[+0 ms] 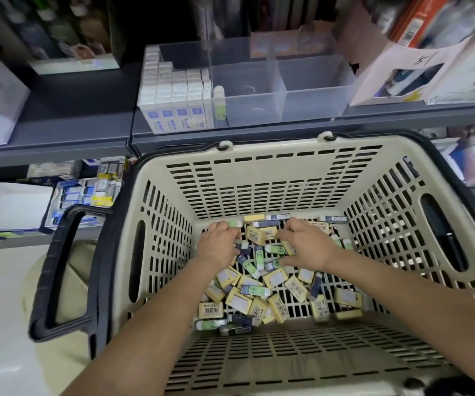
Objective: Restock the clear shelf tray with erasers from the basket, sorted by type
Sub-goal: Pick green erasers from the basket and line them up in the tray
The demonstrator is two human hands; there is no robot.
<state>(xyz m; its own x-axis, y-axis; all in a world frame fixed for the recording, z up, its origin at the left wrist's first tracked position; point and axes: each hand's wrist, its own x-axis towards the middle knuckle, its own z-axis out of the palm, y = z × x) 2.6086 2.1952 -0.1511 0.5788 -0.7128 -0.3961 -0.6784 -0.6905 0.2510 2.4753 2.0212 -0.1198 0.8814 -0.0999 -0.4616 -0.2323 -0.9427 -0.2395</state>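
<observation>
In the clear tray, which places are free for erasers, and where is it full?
Free: the middle section, between the lone green eraser and the divider, and the right section beyond it. Crowded: the left section, packed with white boxes.

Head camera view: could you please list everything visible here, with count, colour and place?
basket: one, beige with black rim and handle, in front of the shelf.
yellow erasers: many, yellow, loose on the basket floor.
green erasers: several, green and white, mixed into that pile.
dark blue erasers: several, navy, mixed into that pile.
clear tray: one, transparent, on the shelf.
white boxes: many, white with blue labels, stacked at the tray's left end.
upright eraser: one, green and white, in the tray just right of the white boxes.
shelf: one, dark grey, bearing the tray.
left hand: one, on the pile; grip unclear.
right hand: one, on the pile; grip unclear.
</observation>
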